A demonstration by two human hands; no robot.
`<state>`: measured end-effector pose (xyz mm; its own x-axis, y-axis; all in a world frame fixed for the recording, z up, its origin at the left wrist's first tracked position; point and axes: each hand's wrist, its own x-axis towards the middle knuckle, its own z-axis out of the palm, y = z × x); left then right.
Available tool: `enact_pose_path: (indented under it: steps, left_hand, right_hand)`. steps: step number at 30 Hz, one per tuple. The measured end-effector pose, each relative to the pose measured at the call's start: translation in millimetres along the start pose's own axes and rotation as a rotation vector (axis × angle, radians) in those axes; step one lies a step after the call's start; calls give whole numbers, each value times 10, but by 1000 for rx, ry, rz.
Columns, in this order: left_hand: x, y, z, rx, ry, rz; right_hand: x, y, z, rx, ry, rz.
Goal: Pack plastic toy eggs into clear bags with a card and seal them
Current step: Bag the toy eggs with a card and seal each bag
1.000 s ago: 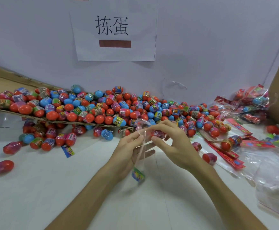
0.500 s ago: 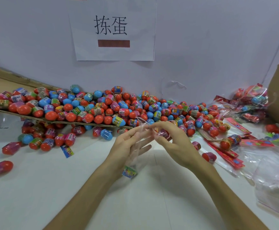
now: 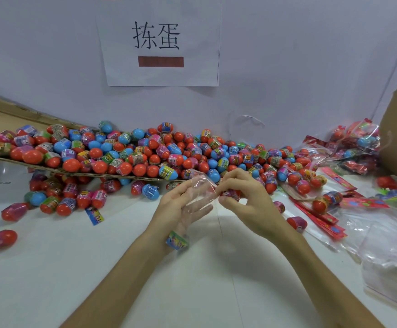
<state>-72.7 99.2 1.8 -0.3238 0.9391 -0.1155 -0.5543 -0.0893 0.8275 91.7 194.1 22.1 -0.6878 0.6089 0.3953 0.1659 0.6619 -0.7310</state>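
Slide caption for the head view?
Left hand holds bag with card; right hand holds egg at its mouth.

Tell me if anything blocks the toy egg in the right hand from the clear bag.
Nothing visible does. The right hand pinches the toy egg at the top edge of the clear bag, held by the left hand. The card sits at the bag's bottom, away from that edge. Whether the mouth is open is unclear.

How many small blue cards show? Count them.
2: one card on the table, one card in the bag by the left hand; eggs may hide more.
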Motion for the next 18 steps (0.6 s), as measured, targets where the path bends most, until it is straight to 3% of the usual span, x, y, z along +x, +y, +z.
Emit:
enact_pose_path:
  steps: [5, 11, 18]
  left_hand:
    - [-34, -38, 22, 155, -1, -5]
    - [-60, -25, 54, 172, -65, -24]
    - [-48, 12, 34, 158, -21, 13]
  right_hand:
    - [27, -26, -116, 265, -160, 111]
    - [55, 12, -115, 276, 30, 248]
    - [58, -2, -63, 341, -1, 180]
